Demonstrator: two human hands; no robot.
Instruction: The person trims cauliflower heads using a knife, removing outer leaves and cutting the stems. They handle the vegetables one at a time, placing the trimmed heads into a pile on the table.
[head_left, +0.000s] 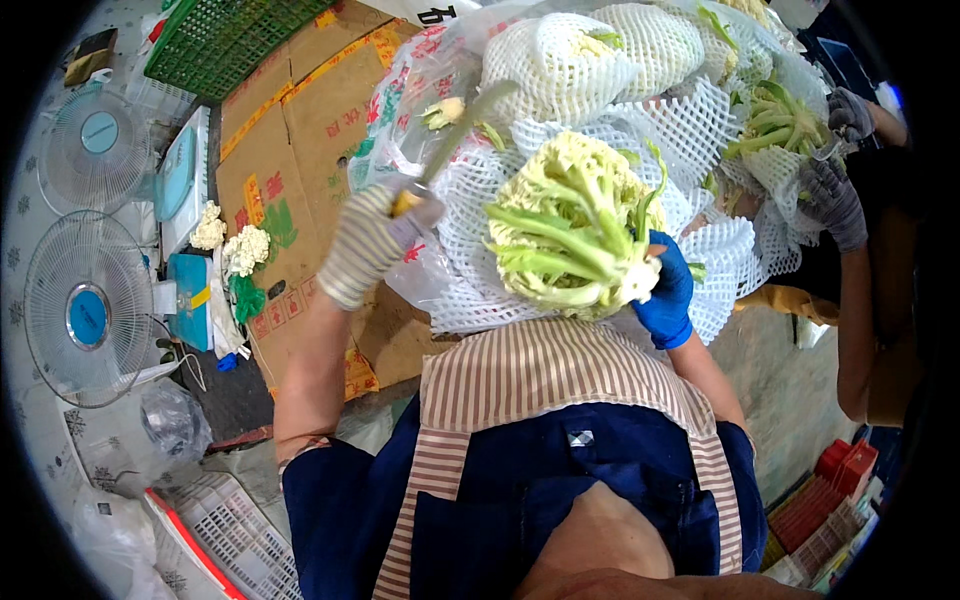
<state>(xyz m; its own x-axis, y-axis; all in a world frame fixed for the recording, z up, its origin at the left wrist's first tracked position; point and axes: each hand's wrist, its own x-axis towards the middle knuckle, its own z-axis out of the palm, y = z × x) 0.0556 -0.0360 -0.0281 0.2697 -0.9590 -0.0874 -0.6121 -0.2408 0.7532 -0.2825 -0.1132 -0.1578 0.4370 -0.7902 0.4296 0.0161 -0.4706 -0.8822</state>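
My left hand (375, 244), in a grey-and-yellow striped knit glove, grips the handle of a knife (466, 131). The blade is blurred and points up and away to the right. In a blue glove, my right hand (666, 292) holds a cauliflower (577, 225) by its stem end. The head is tilted, with its green leaf ribs and cut stem facing me. White foam netting (480, 262) lies beneath the cauliflower. Just beyond it rest netted cauliflowers (559, 67), and a small cauliflower piece (444, 112) lies near the blade on printed plastic.
Flattened cardboard (300, 172) covers the surface at left, with a green crate (232, 45) at its far end. Cauliflower florets (246, 250) sit by a scale (184, 180) and fans (86, 315). At right, another person's gloved hands (832, 195) handle a netted cauliflower (780, 124).
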